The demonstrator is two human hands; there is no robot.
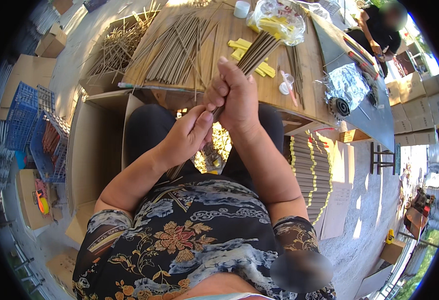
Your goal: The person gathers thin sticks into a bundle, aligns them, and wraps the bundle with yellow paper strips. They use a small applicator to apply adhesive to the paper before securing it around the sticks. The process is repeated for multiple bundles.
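Note:
A bundle of thin brown sticks (259, 51), which look like incense sticks, slants up and away from my lap over the table's near edge. My right hand (235, 95) is wrapped round its middle, thumb uppermost. Just below, my left hand (192, 131) closes round the lower part, its thumb pressed along the sticks. The lower ends run down toward my shirt, partly hidden by my left hand and forearm. Beyond the bundle's upper end lie yellow paper strips (238, 50) and a clear plastic bag (278, 22) with more yellow pieces inside.
Loose sticks (179, 50) spread over the wooden table (214, 25); others fill a box (112, 52) at left. An open carton (97, 145) stands by my left leg. Yellow-banded bundles (309, 170) lie at right. Near a crumpled foil sheet (348, 85), another person (377, 35) works.

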